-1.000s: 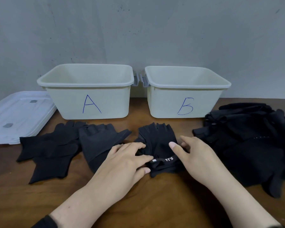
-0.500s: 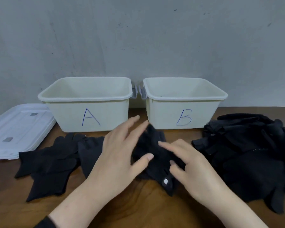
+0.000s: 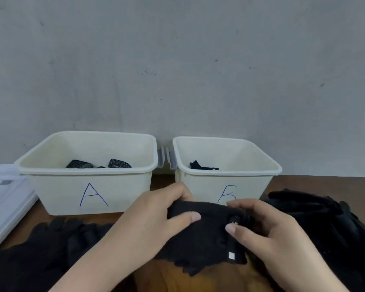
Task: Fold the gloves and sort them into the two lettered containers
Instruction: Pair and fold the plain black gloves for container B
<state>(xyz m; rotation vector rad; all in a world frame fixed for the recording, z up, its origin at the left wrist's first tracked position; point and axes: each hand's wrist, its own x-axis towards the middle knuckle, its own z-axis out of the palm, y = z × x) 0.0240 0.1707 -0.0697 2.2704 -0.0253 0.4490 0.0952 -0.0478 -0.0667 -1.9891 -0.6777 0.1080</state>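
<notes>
Gripping black glove (image 3: 200, 234) | left hand (image 3: 154, 220) | right hand (image 3: 268, 230) | before container B (image 3: 226, 186)

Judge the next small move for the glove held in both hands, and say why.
Probably carry the black glove, gripped by the left hand and right hand, forward over a bin; it is already raised before bin B. Which letter suits it is unclear.

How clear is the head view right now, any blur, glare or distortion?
Head view: light soft and even, no glare; hands and held glove slightly motion-blurred; black gloves lose detail in shadow; wide-angle bowing at bin A and bin B.
</notes>
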